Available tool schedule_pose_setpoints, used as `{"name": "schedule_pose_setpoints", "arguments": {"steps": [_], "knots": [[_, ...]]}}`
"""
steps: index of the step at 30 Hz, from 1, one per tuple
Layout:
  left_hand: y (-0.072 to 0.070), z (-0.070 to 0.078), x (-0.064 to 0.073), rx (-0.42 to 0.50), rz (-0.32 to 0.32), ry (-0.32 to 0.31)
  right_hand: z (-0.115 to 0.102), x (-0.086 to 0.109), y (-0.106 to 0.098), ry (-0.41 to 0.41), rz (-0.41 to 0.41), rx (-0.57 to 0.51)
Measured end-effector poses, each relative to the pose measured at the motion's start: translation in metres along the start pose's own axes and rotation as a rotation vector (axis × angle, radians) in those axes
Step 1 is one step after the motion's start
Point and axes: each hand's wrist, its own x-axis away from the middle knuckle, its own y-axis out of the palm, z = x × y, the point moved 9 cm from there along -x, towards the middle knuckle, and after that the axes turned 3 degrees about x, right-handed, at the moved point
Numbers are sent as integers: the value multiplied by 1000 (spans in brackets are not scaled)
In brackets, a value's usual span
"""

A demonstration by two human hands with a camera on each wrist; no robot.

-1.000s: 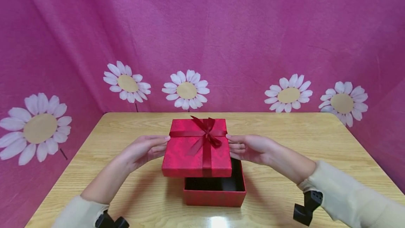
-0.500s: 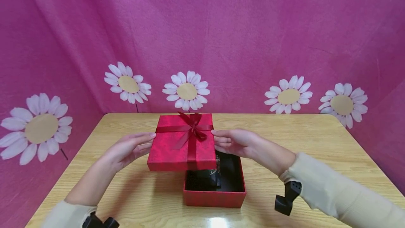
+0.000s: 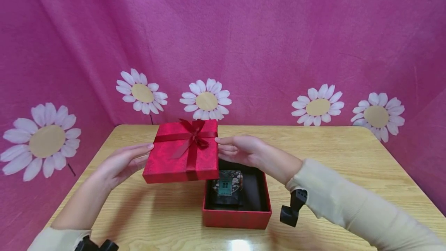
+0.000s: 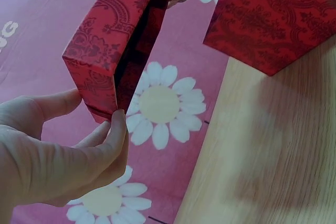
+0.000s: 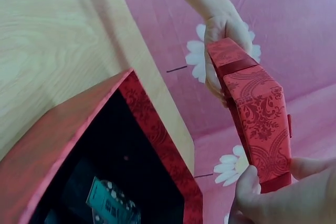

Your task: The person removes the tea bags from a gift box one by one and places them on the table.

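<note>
Squarish red lid, bow upward

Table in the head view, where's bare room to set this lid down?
Bare table behind the right sleeve, up to the curtain, and between the left forearm and the red box. Crowded: mid-table, where the red box, lid and right hand bunch together.

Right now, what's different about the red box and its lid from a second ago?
The lid has moved to the left and slightly up in the head view, uncovering a dark package inside the box. The left hand and right hand still grip the lid. The box stayed put on the table.
</note>
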Motion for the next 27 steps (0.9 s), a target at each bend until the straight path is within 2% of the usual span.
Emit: {"name": "schedule_pose_setpoints", "arguments": {"steps": [9,16,23,27], "knots": [[-20,2,5,11,18,11,1,-10,20,8,-1,-9],[-35,1,7,19,29,38,2,-21,35,-5,45,-10],[-53,-2,10,30,63,21,4,-27,48,-10,93,-31],[-63,-2,9,16,90,13,5,-32,57,-14,91,-18]]}}
